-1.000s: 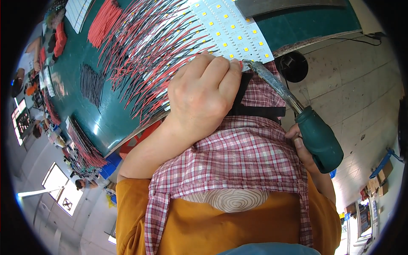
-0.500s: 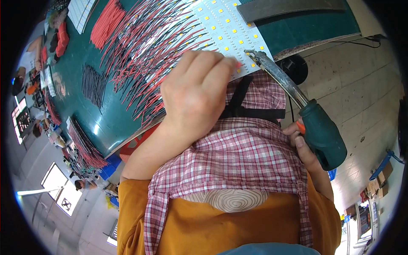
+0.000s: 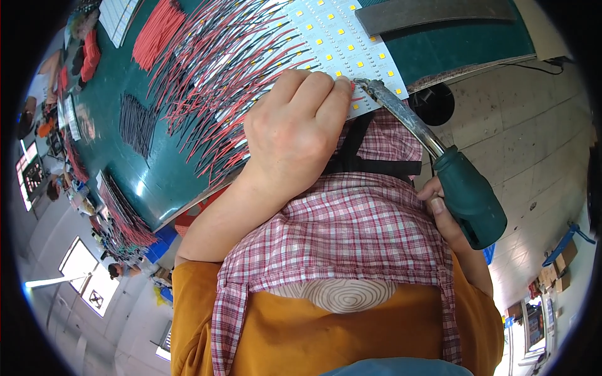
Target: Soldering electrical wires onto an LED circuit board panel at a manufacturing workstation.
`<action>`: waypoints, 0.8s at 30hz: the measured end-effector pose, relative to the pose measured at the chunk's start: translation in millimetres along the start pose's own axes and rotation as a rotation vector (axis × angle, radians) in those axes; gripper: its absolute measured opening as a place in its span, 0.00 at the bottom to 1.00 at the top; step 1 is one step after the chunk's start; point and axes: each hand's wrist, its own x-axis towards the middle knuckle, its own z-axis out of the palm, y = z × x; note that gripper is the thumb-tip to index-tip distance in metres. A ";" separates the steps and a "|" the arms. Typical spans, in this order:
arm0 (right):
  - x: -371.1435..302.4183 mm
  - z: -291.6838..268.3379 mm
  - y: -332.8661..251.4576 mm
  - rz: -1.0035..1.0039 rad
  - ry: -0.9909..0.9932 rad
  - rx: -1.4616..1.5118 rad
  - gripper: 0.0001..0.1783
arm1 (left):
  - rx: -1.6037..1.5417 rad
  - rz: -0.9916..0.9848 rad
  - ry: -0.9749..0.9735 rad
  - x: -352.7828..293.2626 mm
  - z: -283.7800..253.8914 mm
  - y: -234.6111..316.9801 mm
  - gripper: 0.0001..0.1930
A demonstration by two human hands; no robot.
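On the table point(image 3: 103, 128), wires point(image 3: 210, 88) crowded the board point(image 3: 348, 56) except its seemingly unfinished right, the right hand point(image 3: 445, 219) clamped the iron point(image 3: 470, 194), and whether the left hand point(image 3: 298, 125) pinched I couldn't tell.

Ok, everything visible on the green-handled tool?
The green-handled tool has a bulky, plastic-looking handle with a slot near its lower end, a shiny metal shaft and a scuffed grey front section with a dark tip. It slants up-left, tip over the white board beside the fingertips of the left hand; contact is unclear. The right hand appears to hold it, mostly hidden behind the handle.
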 end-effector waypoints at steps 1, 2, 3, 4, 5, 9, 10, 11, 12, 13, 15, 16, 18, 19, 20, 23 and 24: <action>-0.4 0.0 -1.6 0.001 0.001 -0.002 0.07 | -0.002 0.000 0.002 0.4 -0.3 0.0 0.11; -1.1 0.7 -4.1 0.044 0.025 0.203 0.07 | -0.004 0.003 -0.002 0.9 -0.9 0.0 0.11; -1.4 1.0 -5.7 0.085 0.050 0.407 0.07 | -0.005 0.006 -0.006 1.4 -1.2 -0.2 0.11; -1.3 1.1 -5.7 0.083 0.047 0.408 0.07 | -0.001 0.005 -0.007 1.0 -1.5 0.0 0.11; -1.2 1.6 -5.2 0.055 0.050 0.391 0.07 | 0.004 0.009 0.000 0.7 -1.1 0.6 0.11; -5.0 6.7 3.3 0.049 0.065 0.369 0.07 | 0.016 -0.009 -0.026 0.6 -3.3 3.2 0.10; -3.4 6.6 2.4 0.047 0.064 0.369 0.07 | 0.019 -0.009 -0.025 0.8 -2.9 1.5 0.10; -0.7 6.6 0.8 0.026 0.063 0.381 0.08 | -0.091 -0.032 0.020 1.2 -1.8 -1.9 0.10; 1.6 6.6 0.1 0.006 0.062 0.394 0.08 | -0.201 -0.054 0.065 1.6 -1.1 -5.1 0.10; 1.8 7.3 0.8 0.009 0.063 0.395 0.08 | -0.203 -0.053 0.063 2.3 -1.2 -7.5 0.10; 1.8 9.2 2.4 -0.009 0.072 0.412 0.08 | -0.124 -0.085 0.060 4.3 -1.5 -11.0 0.10; 3.5 8.5 1.5 -0.010 0.069 0.413 0.08 | -0.122 -0.087 0.059 4.5 -0.7 -10.9 0.10; 7.1 6.1 -2.8 0.055 0.040 0.529 0.09 | -0.051 -0.051 0.057 4.6 1.1 -9.4 0.10; 7.7 5.8 -4.9 0.057 0.040 0.530 0.09 | -0.052 -0.051 0.055 4.6 1.1 -9.0 0.10; 7.9 5.8 -7.2 0.019 0.080 0.372 0.09 | -0.039 -0.050 0.044 4.6 0.5 -8.3 0.10; 6.7 11.1 -2.0 -0.022 0.137 0.255 0.09 | -0.021 -0.037 0.035 5.6 -0.1 -6.9 0.10; 6.0 13.6 1.3 -0.025 0.154 0.298 0.09 | -0.016 -0.027 0.037 6.3 0.0 -6.6 0.10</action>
